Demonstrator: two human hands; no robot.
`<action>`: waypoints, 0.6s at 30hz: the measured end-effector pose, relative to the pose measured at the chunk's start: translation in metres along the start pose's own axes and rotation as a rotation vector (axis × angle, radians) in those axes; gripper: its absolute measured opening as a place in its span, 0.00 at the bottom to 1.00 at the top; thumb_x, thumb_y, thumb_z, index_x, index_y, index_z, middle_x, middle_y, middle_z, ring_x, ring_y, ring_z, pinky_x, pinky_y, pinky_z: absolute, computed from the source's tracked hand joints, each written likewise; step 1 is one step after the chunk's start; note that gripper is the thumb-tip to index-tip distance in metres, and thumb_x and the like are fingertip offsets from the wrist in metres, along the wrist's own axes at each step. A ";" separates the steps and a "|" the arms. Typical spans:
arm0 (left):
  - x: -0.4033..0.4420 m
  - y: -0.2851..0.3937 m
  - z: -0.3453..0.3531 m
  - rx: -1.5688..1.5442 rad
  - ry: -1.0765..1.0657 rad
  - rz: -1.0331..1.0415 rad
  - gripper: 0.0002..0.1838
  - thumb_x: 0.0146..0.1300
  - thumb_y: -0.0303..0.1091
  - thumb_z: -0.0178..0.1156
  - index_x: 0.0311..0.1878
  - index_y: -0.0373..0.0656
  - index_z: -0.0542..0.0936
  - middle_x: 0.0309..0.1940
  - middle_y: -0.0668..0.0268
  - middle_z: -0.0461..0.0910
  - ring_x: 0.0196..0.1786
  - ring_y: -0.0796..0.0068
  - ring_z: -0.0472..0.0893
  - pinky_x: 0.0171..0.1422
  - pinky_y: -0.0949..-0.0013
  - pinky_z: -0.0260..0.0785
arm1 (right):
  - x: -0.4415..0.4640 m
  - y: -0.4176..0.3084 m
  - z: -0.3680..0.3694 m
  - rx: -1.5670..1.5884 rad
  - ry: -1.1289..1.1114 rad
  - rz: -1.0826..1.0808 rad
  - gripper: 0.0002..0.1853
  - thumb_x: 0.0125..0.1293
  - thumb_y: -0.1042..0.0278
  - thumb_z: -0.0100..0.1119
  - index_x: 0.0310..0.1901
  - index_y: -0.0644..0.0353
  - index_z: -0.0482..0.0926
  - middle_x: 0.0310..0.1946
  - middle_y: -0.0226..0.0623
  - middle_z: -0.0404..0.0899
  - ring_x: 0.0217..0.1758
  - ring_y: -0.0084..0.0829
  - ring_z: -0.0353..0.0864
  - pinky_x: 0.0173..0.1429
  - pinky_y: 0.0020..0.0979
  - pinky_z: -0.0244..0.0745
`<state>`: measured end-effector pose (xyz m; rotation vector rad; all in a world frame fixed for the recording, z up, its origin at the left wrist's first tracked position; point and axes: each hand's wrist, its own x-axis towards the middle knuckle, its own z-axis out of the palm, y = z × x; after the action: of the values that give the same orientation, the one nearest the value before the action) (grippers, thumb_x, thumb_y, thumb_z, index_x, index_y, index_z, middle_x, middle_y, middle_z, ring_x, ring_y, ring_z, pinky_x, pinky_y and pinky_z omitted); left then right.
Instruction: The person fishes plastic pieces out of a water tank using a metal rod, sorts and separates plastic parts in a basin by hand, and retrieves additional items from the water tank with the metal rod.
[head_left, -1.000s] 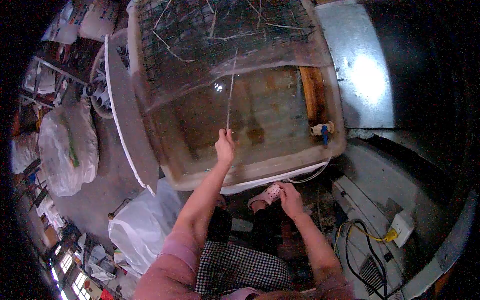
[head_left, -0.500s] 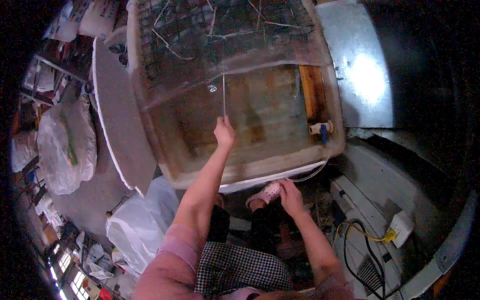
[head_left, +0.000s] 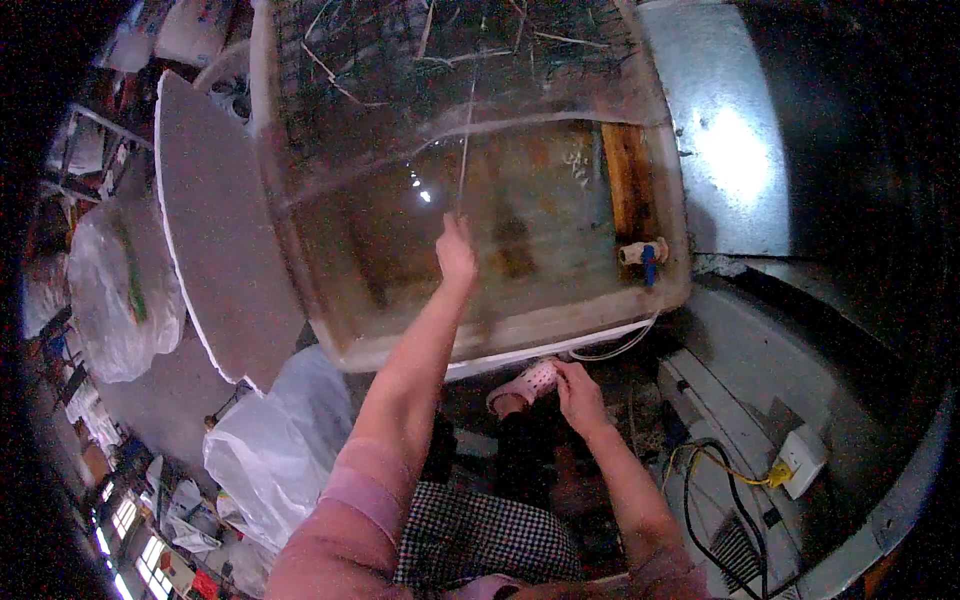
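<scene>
My left hand is closed around the lower end of a thin pale rod, held over a large water-filled tank. The rod points away from me; its far end is hard to make out near a dark mesh with several pale sticks on it. Just outside the tank's near edge, my right hand has its fingers pinched together. A thin pale cord runs close to these fingertips, but I cannot tell whether they hold it.
Inside the tank at right are a wooden board and a valve with a blue handle. A grey panel with a white edge stands left. Clear plastic lies lower left. Cables and a white box are lower right.
My left hand has moved a little farther out and right, and the rod now leans more to the right. The right hand is almost where it was.
</scene>
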<state>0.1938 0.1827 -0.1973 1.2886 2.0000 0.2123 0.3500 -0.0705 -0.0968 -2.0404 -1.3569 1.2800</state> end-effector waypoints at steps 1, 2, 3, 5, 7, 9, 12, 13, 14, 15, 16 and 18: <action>0.001 -0.009 0.001 0.000 0.001 -0.001 0.14 0.65 0.42 0.43 0.44 0.41 0.67 0.28 0.42 0.75 0.35 0.39 0.73 0.36 0.47 0.62 | 0.000 -0.001 0.001 -0.016 -0.012 -0.002 0.14 0.59 0.76 0.48 0.48 0.60 0.71 0.40 0.47 0.72 0.42 0.49 0.72 0.45 0.37 0.69; -0.001 -0.016 0.002 -0.024 -0.007 0.025 0.14 0.65 0.42 0.43 0.43 0.40 0.67 0.26 0.43 0.75 0.34 0.40 0.73 0.35 0.47 0.62 | 0.001 -0.002 0.001 -0.032 -0.022 -0.005 0.14 0.59 0.77 0.48 0.48 0.60 0.71 0.39 0.47 0.72 0.42 0.49 0.72 0.45 0.37 0.69; -0.004 -0.020 0.000 -0.049 -0.013 0.052 0.13 0.65 0.41 0.44 0.42 0.40 0.66 0.24 0.44 0.74 0.32 0.40 0.74 0.33 0.48 0.62 | 0.001 -0.003 0.001 -0.031 -0.020 -0.009 0.14 0.59 0.77 0.48 0.48 0.60 0.71 0.39 0.47 0.72 0.42 0.49 0.72 0.45 0.37 0.69; -0.026 -0.019 -0.016 -0.151 -0.057 -0.073 0.12 0.65 0.40 0.45 0.40 0.41 0.66 0.23 0.45 0.74 0.31 0.41 0.74 0.32 0.48 0.62 | 0.000 -0.006 0.002 -0.082 -0.005 -0.035 0.15 0.58 0.77 0.48 0.48 0.60 0.71 0.39 0.47 0.72 0.41 0.49 0.73 0.44 0.37 0.69; -0.052 -0.030 -0.029 -0.255 -0.100 -0.199 0.11 0.65 0.40 0.45 0.38 0.41 0.66 0.22 0.45 0.73 0.30 0.41 0.73 0.30 0.49 0.62 | 0.003 -0.019 -0.006 -0.044 -0.007 -0.038 0.15 0.58 0.77 0.48 0.48 0.60 0.71 0.39 0.47 0.72 0.41 0.49 0.73 0.44 0.37 0.70; -0.070 -0.051 -0.033 -0.080 0.043 0.040 0.10 0.65 0.39 0.46 0.37 0.42 0.65 0.20 0.46 0.72 0.28 0.41 0.73 0.28 0.51 0.61 | 0.007 -0.025 -0.010 -0.007 -0.012 -0.040 0.15 0.58 0.77 0.48 0.48 0.60 0.71 0.39 0.47 0.72 0.41 0.49 0.73 0.44 0.36 0.70; -0.084 -0.057 -0.038 -0.071 0.070 0.051 0.10 0.65 0.40 0.46 0.38 0.43 0.65 0.21 0.46 0.72 0.28 0.41 0.72 0.28 0.51 0.62 | 0.010 -0.025 -0.015 -0.019 0.030 -0.117 0.14 0.58 0.77 0.48 0.47 0.60 0.72 0.38 0.47 0.72 0.40 0.49 0.73 0.44 0.36 0.70; -0.089 -0.058 -0.041 -0.073 0.074 0.050 0.10 0.65 0.40 0.46 0.38 0.43 0.65 0.21 0.46 0.72 0.28 0.41 0.72 0.28 0.51 0.62 | 0.011 -0.024 -0.017 -0.031 0.023 -0.097 0.14 0.58 0.77 0.48 0.46 0.60 0.72 0.38 0.47 0.72 0.40 0.49 0.73 0.44 0.36 0.70; -0.091 -0.058 -0.045 -0.042 0.114 0.106 0.10 0.65 0.40 0.46 0.38 0.42 0.65 0.21 0.46 0.72 0.28 0.41 0.72 0.28 0.50 0.61 | 0.012 -0.024 -0.019 -0.042 0.020 -0.080 0.13 0.58 0.77 0.48 0.46 0.61 0.72 0.38 0.47 0.72 0.41 0.48 0.74 0.44 0.36 0.70; -0.092 -0.058 -0.050 -0.012 0.155 0.162 0.10 0.65 0.39 0.46 0.38 0.42 0.65 0.21 0.46 0.72 0.28 0.41 0.72 0.28 0.50 0.61 | 0.014 -0.027 -0.023 -0.045 0.024 -0.088 0.13 0.58 0.77 0.48 0.46 0.61 0.72 0.38 0.47 0.72 0.41 0.48 0.74 0.44 0.36 0.70; -0.095 -0.059 -0.056 -0.017 0.161 0.166 0.10 0.65 0.39 0.46 0.38 0.42 0.65 0.21 0.46 0.72 0.28 0.41 0.72 0.28 0.50 0.61 | 0.013 -0.031 -0.028 -0.067 0.012 -0.073 0.13 0.58 0.77 0.48 0.45 0.61 0.72 0.38 0.47 0.72 0.41 0.48 0.74 0.44 0.36 0.70; -0.107 -0.068 -0.071 -0.053 0.090 0.090 0.10 0.65 0.39 0.45 0.38 0.41 0.64 0.23 0.46 0.72 0.30 0.41 0.72 0.30 0.51 0.61 | 0.010 -0.032 -0.031 -0.084 -0.001 -0.059 0.12 0.58 0.77 0.48 0.45 0.62 0.72 0.38 0.47 0.72 0.41 0.48 0.74 0.44 0.36 0.70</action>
<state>0.1221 0.0770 -0.1282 1.3586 1.9987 0.3693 0.3599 -0.0422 -0.0629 -2.0389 -1.4839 1.2180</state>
